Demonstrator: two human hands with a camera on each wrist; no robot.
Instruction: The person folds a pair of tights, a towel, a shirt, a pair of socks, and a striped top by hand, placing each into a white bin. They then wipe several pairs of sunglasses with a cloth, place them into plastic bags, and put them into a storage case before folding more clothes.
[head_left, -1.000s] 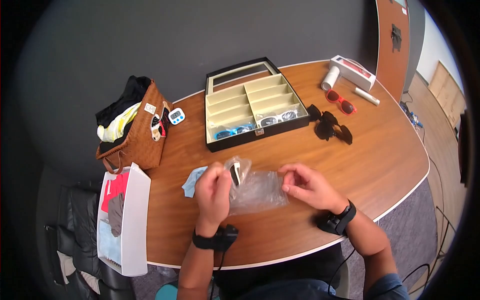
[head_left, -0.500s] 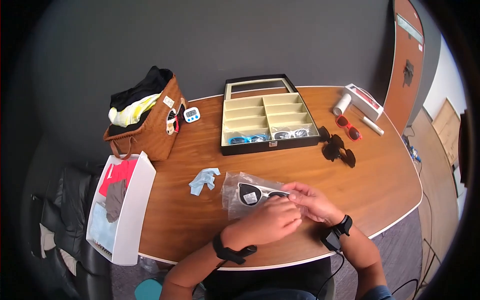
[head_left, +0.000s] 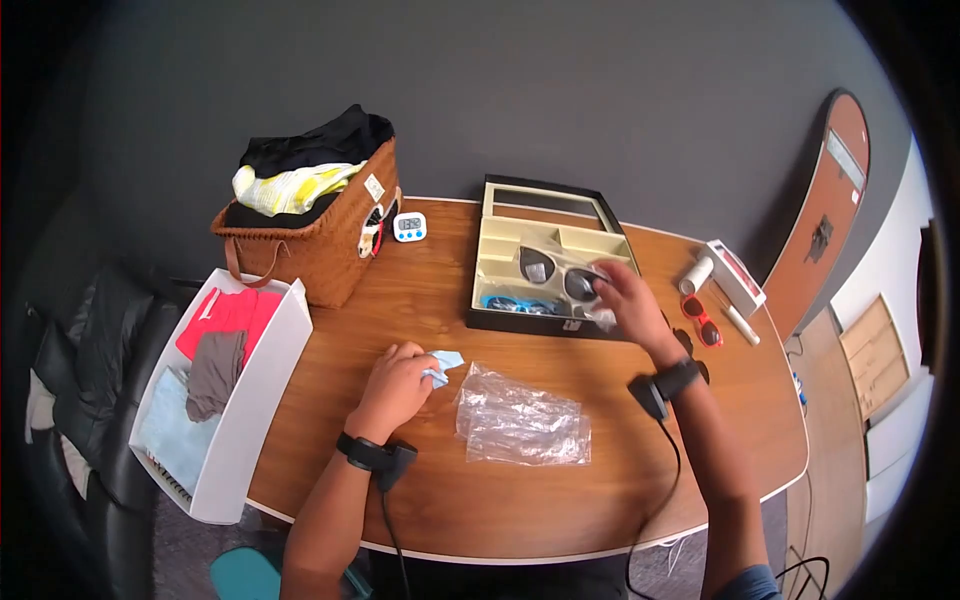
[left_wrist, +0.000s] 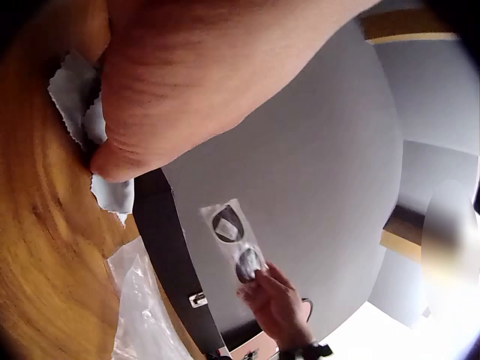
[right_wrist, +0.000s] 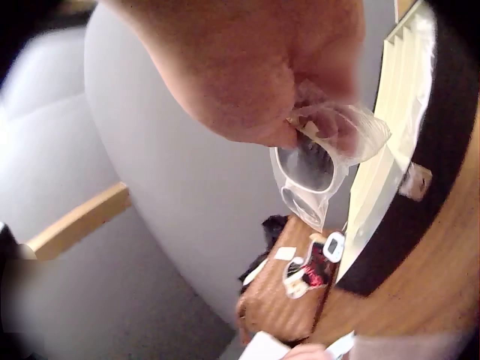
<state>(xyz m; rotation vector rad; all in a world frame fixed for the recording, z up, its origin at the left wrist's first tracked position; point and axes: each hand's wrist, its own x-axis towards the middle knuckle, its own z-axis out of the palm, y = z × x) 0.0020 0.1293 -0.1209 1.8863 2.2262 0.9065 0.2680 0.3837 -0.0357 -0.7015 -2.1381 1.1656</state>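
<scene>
In the head view my right hand (head_left: 630, 308) pinches one end of white-framed sunglasses (head_left: 580, 284) in a clear bag, held over the open black display case (head_left: 500, 320). The right wrist view shows the bagged sunglasses (right_wrist: 306, 166) between thumb and fingers. On the table, my left hand (head_left: 392, 388) has its fingers on a crumpled light blue cloth (head_left: 446, 364); the left wrist view shows the cloth (left_wrist: 73, 94) partly under that hand. Flat clear plastic bags (head_left: 525, 420) lie to its right. Blue glasses (head_left: 522, 305) in plastic sit in the case's front left compartment.
A woven basket (head_left: 320, 262) of clothes and a white timer (head_left: 409, 227) are at the back left. The white box (head_left: 262, 400) beside the basket holds folded cloths. Red sunglasses (head_left: 702, 322), dark sunglasses, a white cylinder (head_left: 697, 275) and a white box (head_left: 735, 280) lie right of the case.
The bagged white sunglasses have moved up from the table's front to above the case in my right hand. My left hand has left them and moved left to the blue cloth.
</scene>
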